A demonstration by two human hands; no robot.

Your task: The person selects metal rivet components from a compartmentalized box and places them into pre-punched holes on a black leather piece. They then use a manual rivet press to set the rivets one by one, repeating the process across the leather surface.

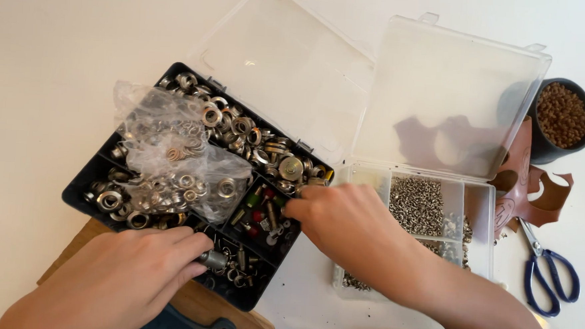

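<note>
A black compartment box (pixel 77 193) with an open clear lid (pixel 278 63) holds several metal washers and rings, with small plastic bags of washers (pixel 173 158) lying on top. My left hand (pixel 126 276) grips a small silver metal cylinder (pixel 213 259) at the box's near compartment. My right hand (pixel 349 227) reaches in from the right, its fingertips at the compartment with red and green small parts (pixel 260 206); I cannot see whether it holds anything.
A clear plastic box (pixel 480 221) with tiny silver parts stands open on the right. Behind it are a dark cup of brown pellets (pixel 562 118), brown leather pieces (pixel 538 191) and blue-handled scissors (pixel 550 275). A wooden board (pixel 198 306) lies under the black box.
</note>
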